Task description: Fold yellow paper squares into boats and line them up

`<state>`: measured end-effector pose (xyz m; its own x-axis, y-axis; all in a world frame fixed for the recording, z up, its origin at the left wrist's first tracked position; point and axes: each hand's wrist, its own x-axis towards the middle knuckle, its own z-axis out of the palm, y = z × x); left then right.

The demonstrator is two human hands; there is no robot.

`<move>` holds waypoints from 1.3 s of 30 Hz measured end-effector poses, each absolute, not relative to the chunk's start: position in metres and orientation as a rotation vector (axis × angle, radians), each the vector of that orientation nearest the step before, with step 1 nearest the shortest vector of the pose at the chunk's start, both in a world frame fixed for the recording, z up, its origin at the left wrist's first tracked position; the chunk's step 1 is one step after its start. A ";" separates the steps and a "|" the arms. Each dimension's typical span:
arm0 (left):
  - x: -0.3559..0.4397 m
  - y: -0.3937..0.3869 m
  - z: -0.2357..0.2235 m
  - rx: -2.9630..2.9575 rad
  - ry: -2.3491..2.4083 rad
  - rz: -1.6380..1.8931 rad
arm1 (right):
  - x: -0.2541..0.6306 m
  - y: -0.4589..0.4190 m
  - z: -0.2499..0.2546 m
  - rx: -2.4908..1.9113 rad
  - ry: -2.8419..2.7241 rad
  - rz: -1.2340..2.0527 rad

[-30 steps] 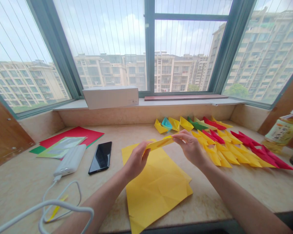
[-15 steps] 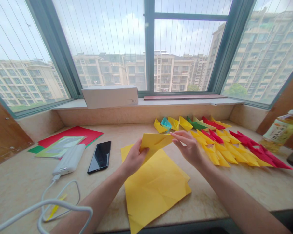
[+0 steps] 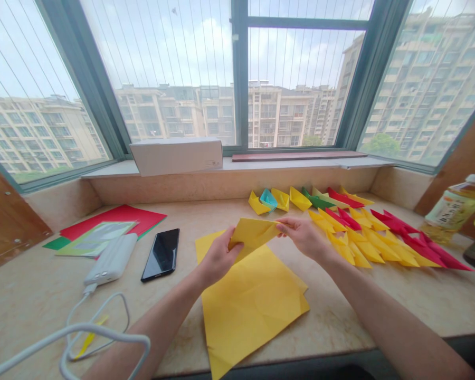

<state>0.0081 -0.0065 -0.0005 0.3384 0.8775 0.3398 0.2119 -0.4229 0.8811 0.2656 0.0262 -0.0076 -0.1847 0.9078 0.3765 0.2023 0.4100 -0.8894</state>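
Head view — both hands point(image 3: 219, 253) point(image 3: 304, 237) grip folded yellow paper point(image 3: 255, 234).

That folded sheet point(image 3: 257, 232) is matt paper! The smartphone's point(image 3: 161, 254) face gleams, glossy as glass; the power bank point(image 3: 113, 258) looks smooth plastic, the countertop point(image 3: 419, 306) stone-like.

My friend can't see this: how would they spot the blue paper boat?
Below the windowsill, find the back row of paper boats. The blue boat sits second from the left, between two yellow boats; no other boat is blue.
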 end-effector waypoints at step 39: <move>-0.007 0.002 0.013 1.633 0.832 1.653 | 0.267 0.019 0.001 -0.864 -1.538 1.166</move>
<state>-0.0066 0.0015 0.0132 -0.0014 0.8153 0.5790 -0.0207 -0.5789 0.8151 0.2669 0.0195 0.0014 -0.2643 0.9227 0.2807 -0.0210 0.2855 -0.9582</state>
